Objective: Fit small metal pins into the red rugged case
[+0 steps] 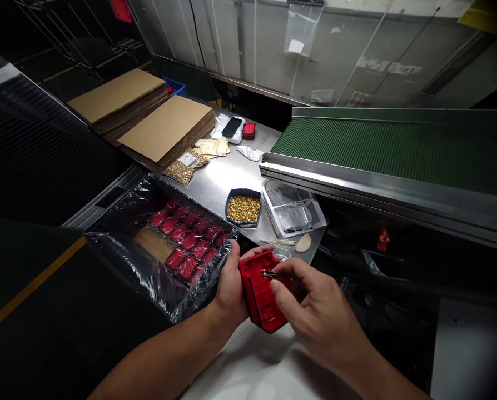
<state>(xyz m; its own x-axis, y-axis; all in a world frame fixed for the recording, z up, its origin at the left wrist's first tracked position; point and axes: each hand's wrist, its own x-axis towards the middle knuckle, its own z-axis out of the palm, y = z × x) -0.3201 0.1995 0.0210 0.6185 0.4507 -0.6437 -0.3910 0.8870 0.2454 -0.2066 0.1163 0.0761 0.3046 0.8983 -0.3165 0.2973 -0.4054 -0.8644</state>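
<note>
My left hand (230,286) is closed around the side of a red plastic housing (254,291) with black edges, tilted so that its ribbed inside faces me. In my right hand (321,305), thumb and fingers pinch a slim metal tool (277,274), possibly tweezers. The tool's shiny tip meets the inside of the housing near its upper part; whether a small piece is in the tip I cannot tell. Just beyond my hands stands a blue tray (244,225) of small gold-coloured metal pieces (243,208).
Left of my hands, a plastic-lined box (123,250) holds rows of red parts (190,240). Cardboard stacks (167,129), a bag of gold pieces (185,166), a phone (232,127) and another red part (248,130) lie farther back. A green conveyor belt (377,147) runs along the right.
</note>
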